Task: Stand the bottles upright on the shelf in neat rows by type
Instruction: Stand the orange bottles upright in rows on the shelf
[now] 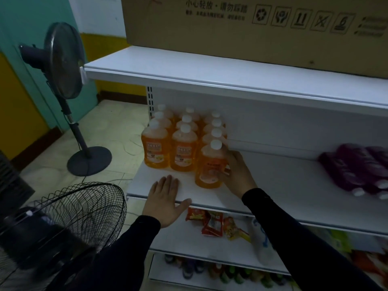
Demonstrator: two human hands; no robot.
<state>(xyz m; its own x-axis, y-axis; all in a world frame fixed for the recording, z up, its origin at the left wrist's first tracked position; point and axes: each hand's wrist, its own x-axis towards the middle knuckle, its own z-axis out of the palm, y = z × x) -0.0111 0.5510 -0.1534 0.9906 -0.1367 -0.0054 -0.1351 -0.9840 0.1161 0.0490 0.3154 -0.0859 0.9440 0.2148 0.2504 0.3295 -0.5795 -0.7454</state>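
Gripping front orange bottle (210, 166) w/ right hand (236, 171), fingers curled round its right side at label height. Bottle upright on mid shelf (273, 185), cap up, long axis vertical, label facing out; heads the right-most of three orange rows, sits a bit fwd of the other two fronts. Left hand (165, 198) flat, fingers straight, palm down on shelf front edge, holding nothing. Judgement: full liquid, so heavyish; smooth plastic, prob slick, walls may give under squeeze. Best hold low on body, not cap. Purple bottles (357, 169) lie on sides at right, caps toward front, long axes running back-to-front; these not yet stood.
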